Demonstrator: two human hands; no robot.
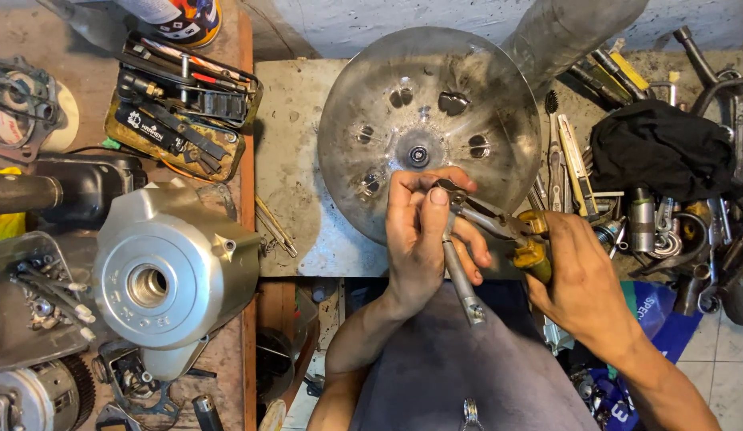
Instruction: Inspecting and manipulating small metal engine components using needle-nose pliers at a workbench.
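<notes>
left hand point(419, 239) fingers pinch metal rod point(461, 279) | right hand point(583, 275) squeezes pliers point(499, 227) | cluttered concrete bench point(295, 175)

A slim grey metal rod point(461, 279) is held upright-tilted, its top gripped by yellow-handled pliers point(499, 227) lying toward three o'clock.

A grimy grey workbench point(295, 172) carries a round metal pan point(435, 96) at its middle. On the right lie a black cloth point(663, 148) and a jumble of hand tools point(583, 160). A wooden bench point(239, 96) (left side) bears a silver engine cover point(172, 271) and an open tool case point(184, 104).
</notes>
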